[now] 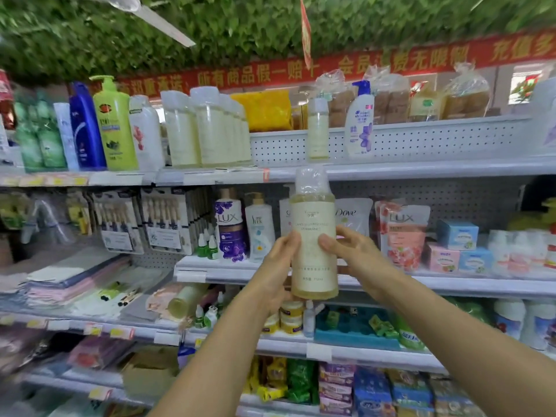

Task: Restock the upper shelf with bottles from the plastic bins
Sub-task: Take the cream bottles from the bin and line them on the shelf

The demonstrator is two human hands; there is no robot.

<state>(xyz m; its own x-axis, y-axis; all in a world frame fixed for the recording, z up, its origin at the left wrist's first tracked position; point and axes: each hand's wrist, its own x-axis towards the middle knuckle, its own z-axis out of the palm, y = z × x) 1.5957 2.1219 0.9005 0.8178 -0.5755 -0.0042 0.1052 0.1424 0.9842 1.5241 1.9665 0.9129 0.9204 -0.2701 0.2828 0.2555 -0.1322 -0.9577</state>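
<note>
Both hands hold a pale yellow bottle upright in front of the shelving, its clear cap level with the upper shelf edge. The left hand wraps its lower left side while the right hand grips the middle, thumb across the label. Matching pale bottles stand on that shelf to the left, and a purple-flowered white pump bottle stands to the right.

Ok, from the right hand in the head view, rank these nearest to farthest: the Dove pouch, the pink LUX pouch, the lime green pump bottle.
From the right hand:
1. Dove pouch, just above it, middle shelf.
2. Pink LUX pouch, to its right, same shelf.
3. Lime green pump bottle, far up-left, upper shelf.
</note>
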